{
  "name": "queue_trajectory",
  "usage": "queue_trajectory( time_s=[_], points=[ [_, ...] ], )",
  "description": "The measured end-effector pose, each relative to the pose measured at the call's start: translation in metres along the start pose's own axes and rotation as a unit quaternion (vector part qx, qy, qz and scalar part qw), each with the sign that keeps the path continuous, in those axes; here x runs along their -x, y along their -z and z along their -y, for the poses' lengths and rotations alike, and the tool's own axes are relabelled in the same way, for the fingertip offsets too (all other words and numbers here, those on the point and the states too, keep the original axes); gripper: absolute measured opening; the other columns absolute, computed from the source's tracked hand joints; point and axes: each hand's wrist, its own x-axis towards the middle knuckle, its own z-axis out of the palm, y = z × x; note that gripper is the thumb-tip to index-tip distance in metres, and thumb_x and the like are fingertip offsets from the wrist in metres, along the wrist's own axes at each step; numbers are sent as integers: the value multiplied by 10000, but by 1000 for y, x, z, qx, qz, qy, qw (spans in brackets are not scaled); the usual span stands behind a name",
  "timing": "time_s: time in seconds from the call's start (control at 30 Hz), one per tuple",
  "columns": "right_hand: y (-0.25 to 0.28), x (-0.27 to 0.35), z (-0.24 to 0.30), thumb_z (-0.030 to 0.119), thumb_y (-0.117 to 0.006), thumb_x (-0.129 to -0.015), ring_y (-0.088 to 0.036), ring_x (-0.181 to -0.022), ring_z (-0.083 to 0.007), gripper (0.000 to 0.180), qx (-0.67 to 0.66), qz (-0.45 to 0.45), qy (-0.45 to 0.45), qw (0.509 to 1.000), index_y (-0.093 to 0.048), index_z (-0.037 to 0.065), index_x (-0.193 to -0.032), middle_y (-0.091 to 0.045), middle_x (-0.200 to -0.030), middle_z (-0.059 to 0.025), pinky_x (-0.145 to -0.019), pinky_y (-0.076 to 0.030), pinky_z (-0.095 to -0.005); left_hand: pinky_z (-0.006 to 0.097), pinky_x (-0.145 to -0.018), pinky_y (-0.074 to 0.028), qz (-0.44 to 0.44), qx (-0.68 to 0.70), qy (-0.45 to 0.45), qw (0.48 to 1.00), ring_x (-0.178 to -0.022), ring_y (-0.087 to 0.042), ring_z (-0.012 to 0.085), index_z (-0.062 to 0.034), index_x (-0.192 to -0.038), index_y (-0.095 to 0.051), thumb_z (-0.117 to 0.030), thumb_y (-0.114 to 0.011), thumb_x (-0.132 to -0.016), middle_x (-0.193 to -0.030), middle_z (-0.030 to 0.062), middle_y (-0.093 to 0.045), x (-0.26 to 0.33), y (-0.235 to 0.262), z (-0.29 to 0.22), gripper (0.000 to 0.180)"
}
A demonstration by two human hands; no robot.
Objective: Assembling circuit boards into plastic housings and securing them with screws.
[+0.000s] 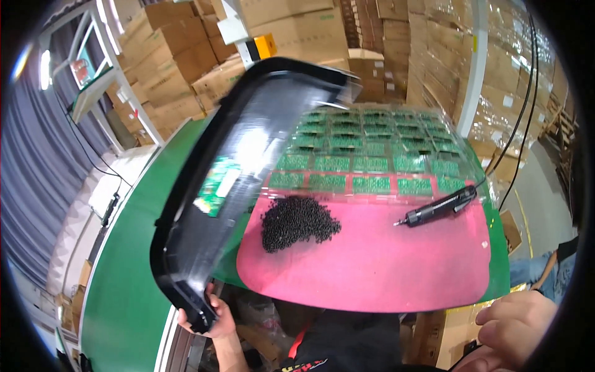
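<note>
My left hand (214, 317) grips the lower end of a long black plastic housing (166, 239), which is tilted up over the left of the workbench. Its inside is glossy, and a green circuit board (214, 189) shows against it. At the lower right, close to the camera, my right hand (517, 325) is held with curled fingers; whether anything is in them is hidden. Between the hands lies a pink mat (372, 266) with a pile of small black screws or similar parts (296, 224). A black electric screwdriver (437, 208) rests at the mat's right side.
Behind the pile, clear plastic trays hold rows of green circuit boards (372, 183). The green bench top (124, 273) extends left. Stacked cardboard boxes (297, 34) rise behind. A black cable (527, 105) hangs at right, where another person's arm (546, 270) shows.
</note>
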Motion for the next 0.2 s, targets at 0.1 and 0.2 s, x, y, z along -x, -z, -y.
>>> queue_trajectory(
  time_s=[0.1, 0.2],
  points=[
    [-20, 13, -1, 105, -616, -883, -629, -877, -326, 336, 97, -32, -40, 994, -468, 59, -1181, -609, -1032, -229, -779, -528, -565, 234, -443, -491, -44, -43, -65, 996, -664, -656, 223, 28, -1393, -432, -484, -500, -907, -1205, 319, -600, -16, 1, -9, 709],
    [-61, 37, -18, 198, -655, -763, -570, -640, -218, 123, 161, -214, -97, 959, -621, 103, -832, -598, -734, -35, -646, -452, -431, 211, -418, -435, -81, -87, -79, 990, -617, -609, 144, 59, -1357, -455, -506, -533, -888, -1275, 272, -589, -35, 3, -23, 739]
  ],
)
